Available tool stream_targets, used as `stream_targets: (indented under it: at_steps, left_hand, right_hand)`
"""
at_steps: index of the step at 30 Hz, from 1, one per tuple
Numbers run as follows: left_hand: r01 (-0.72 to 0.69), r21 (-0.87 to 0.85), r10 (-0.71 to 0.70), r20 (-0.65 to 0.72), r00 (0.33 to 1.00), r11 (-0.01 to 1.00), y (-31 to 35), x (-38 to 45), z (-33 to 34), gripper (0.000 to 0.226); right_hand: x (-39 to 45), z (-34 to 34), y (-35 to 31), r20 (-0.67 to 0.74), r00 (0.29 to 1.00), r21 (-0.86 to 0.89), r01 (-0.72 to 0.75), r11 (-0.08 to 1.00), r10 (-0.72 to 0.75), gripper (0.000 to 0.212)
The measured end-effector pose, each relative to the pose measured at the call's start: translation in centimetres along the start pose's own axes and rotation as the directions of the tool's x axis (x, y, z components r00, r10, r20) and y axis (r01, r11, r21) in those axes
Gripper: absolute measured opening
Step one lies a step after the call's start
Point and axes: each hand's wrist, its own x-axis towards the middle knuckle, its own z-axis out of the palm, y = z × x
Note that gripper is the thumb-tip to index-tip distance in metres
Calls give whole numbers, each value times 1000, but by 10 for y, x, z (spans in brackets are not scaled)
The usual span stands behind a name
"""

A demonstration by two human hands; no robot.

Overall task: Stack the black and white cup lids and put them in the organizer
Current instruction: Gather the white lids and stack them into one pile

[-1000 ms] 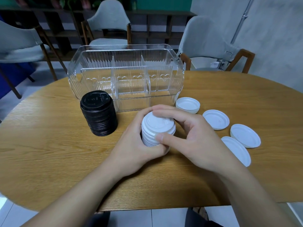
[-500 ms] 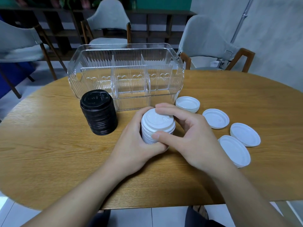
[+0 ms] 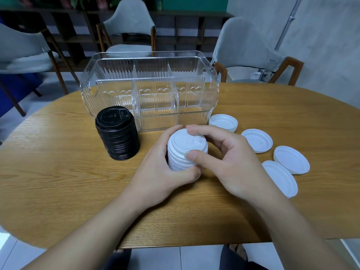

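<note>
Lids dominate the wooden table [image 3: 58, 182]: a white stack [image 3: 185, 152] stands at centre, the left hand [image 3: 163, 168] curled round its side and the right hand [image 3: 229, 160] pinching its top rim between thumb and fingers. Beside it stands the black stack [image 3: 117, 135], whose embossed lettering is too small to read. Four loose white lids [image 3: 257, 140] lie right. The clear organizer [image 3: 150, 90], heart-patterned, sits behind.

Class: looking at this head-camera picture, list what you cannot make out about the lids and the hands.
- White stack, head view: its base and lid count, hidden by the left hand and right hand.
- Black stack: embossed top text too small.
- Nearest loose white lid: left edge behind the right wrist.
</note>
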Motion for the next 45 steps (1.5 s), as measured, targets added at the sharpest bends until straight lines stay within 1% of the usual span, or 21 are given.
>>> stream_targets:
  at_steps: [5,6,8,11,14,17,23,29,31,33,36,40,45]
  left_hand:
    - [0,19,1,-40,999,1000,1,-1,3,84]
    - [-3,23,4,-44,999,1000,1,-1,3,84]
    - [-8,24,9,-49,999,1000,0,0,3,81]
    - [-4,19,4,-34,999,1000,-3,0,3,79]
    - [-14,19,14,-7,1000,1000,-4,1,1,80]
    - [-24,14,23,21,1000,1000,-5,2,-1,83]
    - [-49,1,49,60,997,999,-10,5,-2,89]
    - [-34,10,33,102,994,999,-14,6,-4,92]
    - [-33,28,30,88,996,999,-15,6,-3,94]
    - [-20,56,16,56,998,998,-14,4,0,99]
    - [1,97,-2,12,1000,995,-11,2,2,112]
    - [8,89,-7,-12,1000,996,-9,1,5,116]
    - [16,74,-16,-11,1000,997,-9,1,5,112]
  right_hand:
    - [-6,9,-4,-152,988,-129,3,992,-23,48]
    - [-7,11,-4,-170,985,-127,4,992,-26,48]
    - [-5,11,-2,-175,984,-61,3,998,-13,47]
    - [0,6,2,-93,996,72,-1,997,7,46]
    - [2,-2,4,4,1000,123,17,992,-18,47]
    - [3,-8,3,79,996,82,31,996,-37,50]
    - [6,-14,4,193,980,-20,49,999,-44,49]
    - [8,-19,-1,271,962,-102,65,993,-35,49]
    - [7,-17,-2,252,967,-120,77,990,-44,49]
    - [5,-14,-2,181,982,-131,73,989,-49,50]
    - [2,-9,-2,67,997,-161,52,986,-41,51]
    - [-1,-3,-4,-35,999,-181,15,983,-22,53]
    - [-5,2,-11,-59,998,-218,-5,976,-8,52]
